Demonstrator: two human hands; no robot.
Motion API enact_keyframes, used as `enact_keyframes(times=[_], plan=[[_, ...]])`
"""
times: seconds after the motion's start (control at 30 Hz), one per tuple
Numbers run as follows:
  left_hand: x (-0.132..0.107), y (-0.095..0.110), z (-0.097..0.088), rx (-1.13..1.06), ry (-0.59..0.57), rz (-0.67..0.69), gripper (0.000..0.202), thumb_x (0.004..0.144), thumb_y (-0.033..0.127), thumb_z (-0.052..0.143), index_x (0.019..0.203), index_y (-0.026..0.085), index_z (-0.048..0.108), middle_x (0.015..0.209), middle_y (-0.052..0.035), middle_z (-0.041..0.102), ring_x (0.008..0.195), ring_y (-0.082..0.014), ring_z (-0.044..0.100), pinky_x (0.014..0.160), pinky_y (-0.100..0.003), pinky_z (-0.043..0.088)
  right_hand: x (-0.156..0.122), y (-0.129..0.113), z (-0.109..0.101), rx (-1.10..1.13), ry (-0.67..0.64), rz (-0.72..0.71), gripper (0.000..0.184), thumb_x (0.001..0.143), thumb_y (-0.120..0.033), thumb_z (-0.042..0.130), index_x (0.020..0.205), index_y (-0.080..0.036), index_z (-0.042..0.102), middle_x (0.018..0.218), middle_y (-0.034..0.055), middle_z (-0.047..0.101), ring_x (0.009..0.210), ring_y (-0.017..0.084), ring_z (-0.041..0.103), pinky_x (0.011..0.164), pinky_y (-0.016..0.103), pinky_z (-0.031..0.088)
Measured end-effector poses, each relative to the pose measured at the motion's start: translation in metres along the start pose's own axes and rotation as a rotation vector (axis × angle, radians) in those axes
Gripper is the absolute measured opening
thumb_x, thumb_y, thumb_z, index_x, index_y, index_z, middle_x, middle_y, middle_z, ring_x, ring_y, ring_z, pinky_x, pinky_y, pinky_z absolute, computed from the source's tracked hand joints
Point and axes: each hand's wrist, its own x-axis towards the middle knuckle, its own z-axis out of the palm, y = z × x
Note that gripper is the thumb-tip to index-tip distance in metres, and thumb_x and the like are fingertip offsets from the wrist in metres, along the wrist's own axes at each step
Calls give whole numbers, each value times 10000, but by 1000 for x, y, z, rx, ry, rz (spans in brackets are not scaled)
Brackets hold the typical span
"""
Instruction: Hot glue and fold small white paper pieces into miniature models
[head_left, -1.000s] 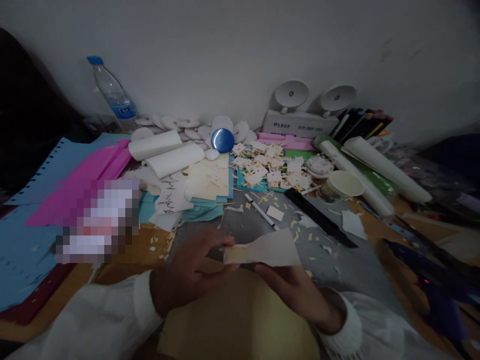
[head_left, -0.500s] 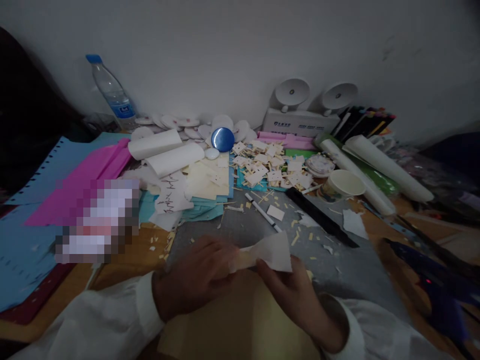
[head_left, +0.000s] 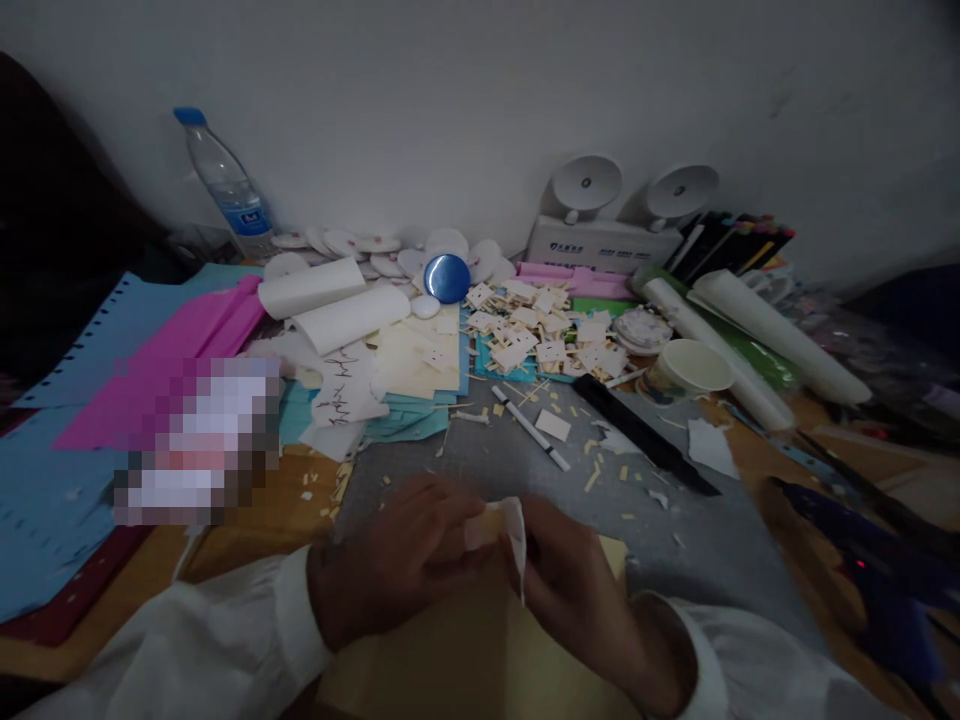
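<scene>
A small strip of white paper (head_left: 513, 520), partly rolled or folded, is held between my two hands above a yellowish sheet (head_left: 435, 650). My left hand (head_left: 405, 550), slightly blurred, is closed on the paper's left end. On its right end, the fingers of my right hand (head_left: 577, 570) pinch the paper, whose loose edge hangs down between them. A white pen (head_left: 531, 430) lies just beyond the hands on the grey mat (head_left: 405, 462), among scraps. Farther back is a pile of small cream card pieces (head_left: 525, 330) with dots and thin sticks.
A black bar-shaped object (head_left: 645, 435) and a paper cup (head_left: 686, 368) are at the right, with a blue glue gun (head_left: 870, 570) nearer me. Blue sheets (head_left: 67, 520) and pink paper (head_left: 150, 380) cover the left. A water bottle (head_left: 225, 185) stands by the wall.
The white paper's flared right end has turned and dropped, so it shows nearly edge-on. My right hand has moved up and left, closer to my left hand.
</scene>
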Motion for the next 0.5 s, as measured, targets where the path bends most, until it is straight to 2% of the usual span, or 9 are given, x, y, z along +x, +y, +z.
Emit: enact_keyframes(times=[0.07,0.17,0.3,0.4,0.5], plan=[[1,3,-3,-56,-26,-58,256,891,340,561,1104,199,541,986,-67,683,912,-204,637,814,-337,519,0,1,0,-31,-5,-6,128,819,-156,491,696,-190,478,648,-19,488,580,115,429,523,239,320],[2,6,-6,-139,-81,-230,273,840,326,612,1077,197,573,1011,-70,684,918,-222,640,820,-341,515,-1,2,0,-33,-1,-12,123,791,-108,484,706,-196,468,639,-32,482,570,104,425,515,227,313],[-2,7,-5,-225,-50,-438,376,735,320,726,1070,209,598,1021,-58,682,914,-231,636,826,-342,509,-3,1,-1,55,0,-31,103,839,-146,508,779,-212,457,664,-44,482,580,98,436,520,214,341],[-4,5,-1,-415,-15,-548,357,713,316,753,1018,216,595,929,-26,682,825,-197,643,714,-284,525,-4,-1,-2,84,16,-79,100,858,-182,536,832,-224,450,678,-49,468,582,96,438,520,208,359],[-2,5,1,-648,9,-647,374,696,294,771,1002,220,568,896,-6,679,791,-176,649,639,-237,525,-4,-1,-2,79,25,-130,121,859,-154,539,878,-233,449,698,-48,478,597,94,461,538,205,379]])
